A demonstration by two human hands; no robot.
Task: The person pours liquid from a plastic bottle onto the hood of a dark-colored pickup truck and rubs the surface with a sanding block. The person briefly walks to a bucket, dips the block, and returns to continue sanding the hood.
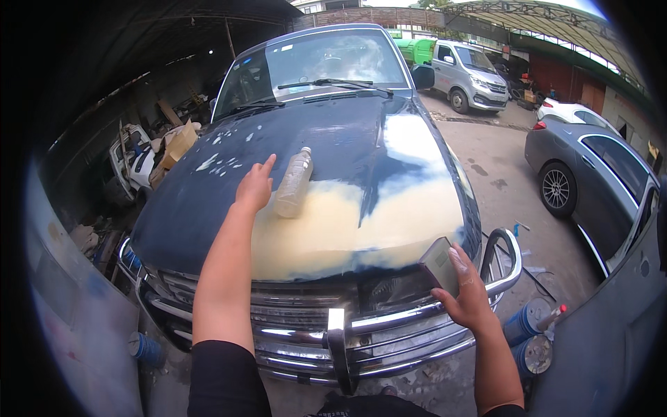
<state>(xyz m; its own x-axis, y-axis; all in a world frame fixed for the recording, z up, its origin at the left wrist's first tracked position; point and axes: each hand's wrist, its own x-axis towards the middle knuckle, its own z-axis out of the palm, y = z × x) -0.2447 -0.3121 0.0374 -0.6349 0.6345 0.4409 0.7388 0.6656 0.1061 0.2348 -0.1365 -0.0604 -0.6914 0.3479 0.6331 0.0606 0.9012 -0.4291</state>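
A cluttered yard (495, 149) surrounds the patchy hood (326, 229), left grip (257, 186) unclosed, right (468, 295) clasping block (440, 265).

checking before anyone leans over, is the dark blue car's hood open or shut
Shut: the hood lies lowered, its front edge just above the grille, and the windshield shows beyond it.

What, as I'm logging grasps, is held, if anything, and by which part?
The right grip holds a greyish rectangular block by its right-hand side; the left grip looks empty.
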